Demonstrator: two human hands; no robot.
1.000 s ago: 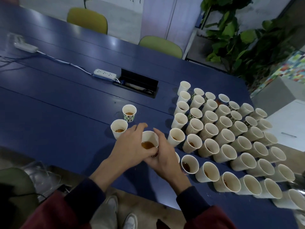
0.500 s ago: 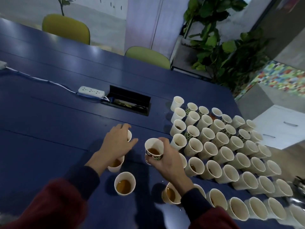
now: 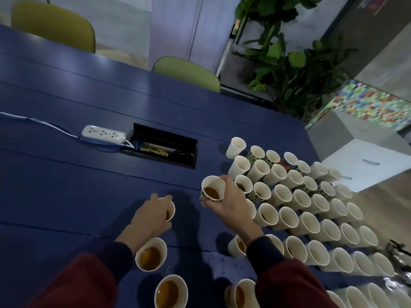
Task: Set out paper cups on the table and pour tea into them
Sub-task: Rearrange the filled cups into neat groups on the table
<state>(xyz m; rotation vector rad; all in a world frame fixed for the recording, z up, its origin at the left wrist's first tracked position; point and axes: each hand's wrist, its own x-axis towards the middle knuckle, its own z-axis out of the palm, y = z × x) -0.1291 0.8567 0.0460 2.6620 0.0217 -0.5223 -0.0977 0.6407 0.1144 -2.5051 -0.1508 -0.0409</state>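
Note:
My right hand (image 3: 228, 204) grips a patterned paper cup of tea (image 3: 211, 190) and holds it just above the blue table (image 3: 89, 185). To its left, my left hand (image 3: 151, 215) curls round the rim of a white cup of tea (image 3: 170, 211) that stands on the table. Two more white cups with tea (image 3: 151, 254) (image 3: 170, 292) stand nearer to me, below my left wrist. A block of several paper cups (image 3: 295, 210) fills the right of the table; most look empty, a few hold tea.
A white power strip (image 3: 103, 134) and an open cable box (image 3: 164, 148) lie beyond my hands. Two green chairs (image 3: 189, 73) stand at the far edge, with plants (image 3: 287, 63) behind. Something metallic (image 3: 400, 261) shows at the right edge. Droplets lie on the table near me.
My view has moved closer and tilted down. My right hand has carried the patterned cup slightly away from me. My left hand stays on the white cup.

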